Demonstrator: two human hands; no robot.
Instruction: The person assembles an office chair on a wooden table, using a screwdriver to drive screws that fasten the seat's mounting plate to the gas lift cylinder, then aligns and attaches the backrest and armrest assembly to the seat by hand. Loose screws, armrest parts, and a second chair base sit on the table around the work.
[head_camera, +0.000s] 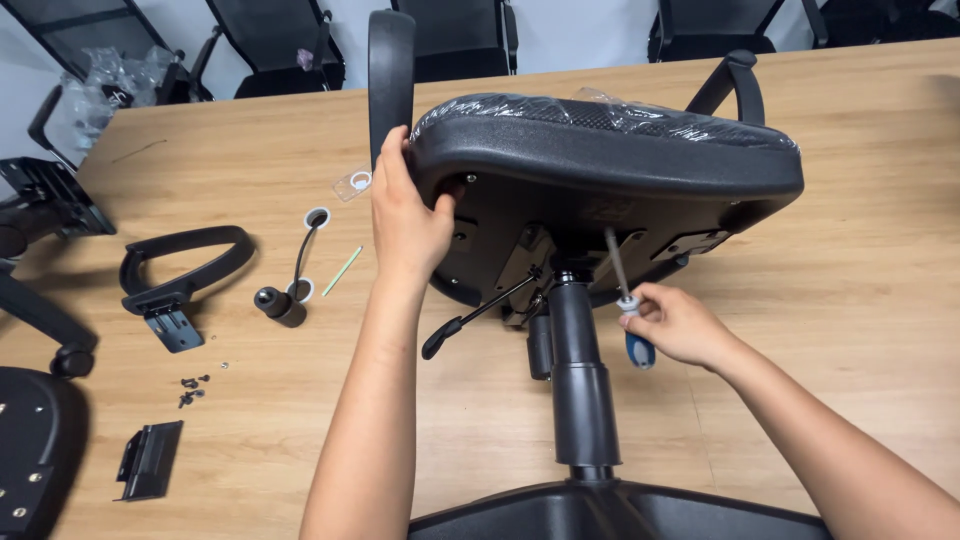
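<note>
**Chair seat tipped on the table, screwdriver at its underside**

I see the black seat (610, 150) lying on its side on the wooden table (860, 270), underside facing me. My left hand (405, 225) is clamped on the seat's near edge, thumb pressed beneath. My right hand (675, 325) is closed around a blue-handled screwdriver (625, 300), low and right of the gas column (578, 370); its shaft angles up toward the mounting plate (600, 235), though the tip seems lost in shadow. A loose armrest (185, 262) lies well left

Office meeting room, long wooden table (850, 280), black office chairs (275, 50) lined along the far wall
</note>
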